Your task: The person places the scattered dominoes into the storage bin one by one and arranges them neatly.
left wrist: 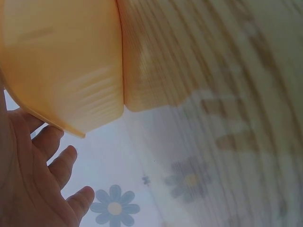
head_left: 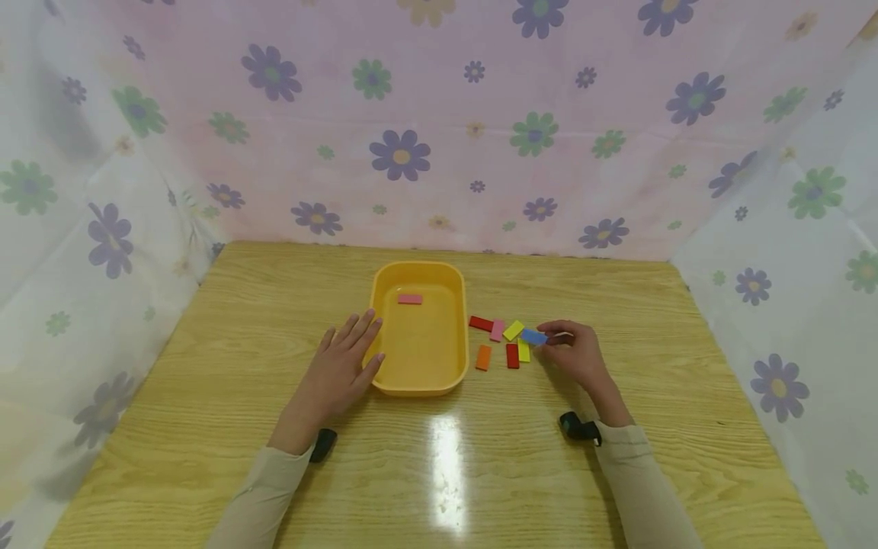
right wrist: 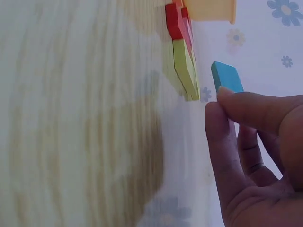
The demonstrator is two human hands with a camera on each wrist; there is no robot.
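A flowered cloth [head_left: 432, 91] in pale pink and white, printed with purple, green and yellow blooms, rises behind and on both sides of a wood-grained table [head_left: 521, 488], where a bright streak of light reflects from the near part of the top. A yellow plastic tub [head_left: 421, 351] with rounded corners and a raised rim sits near the middle, its right wall standing between its inside and a scatter of small blocks. A person in light sleeves [head_left: 645, 488] works with both hands, a dark device at each wrist. The left hand [head_left: 341, 370], fingers spread and nearly straight, rests against the tub's left rim. The right hand [head_left: 579, 354] has its thumb and fingertips closed in a pinch on one end of a blue block [head_left: 533, 336], a flat, smooth-faced rectangle with crisp edges, held tilted off the table at the right end of the scatter. Between it and the tub lie a yellow block [head_left: 513, 329] set at a slant, a pink block [head_left: 497, 330], an orange block [head_left: 483, 357] and two red ones, with a second yellow piece [head_left: 524, 351] just below the blue. Another pink piece [head_left: 409, 300] lies inside the tub, toward the far end.
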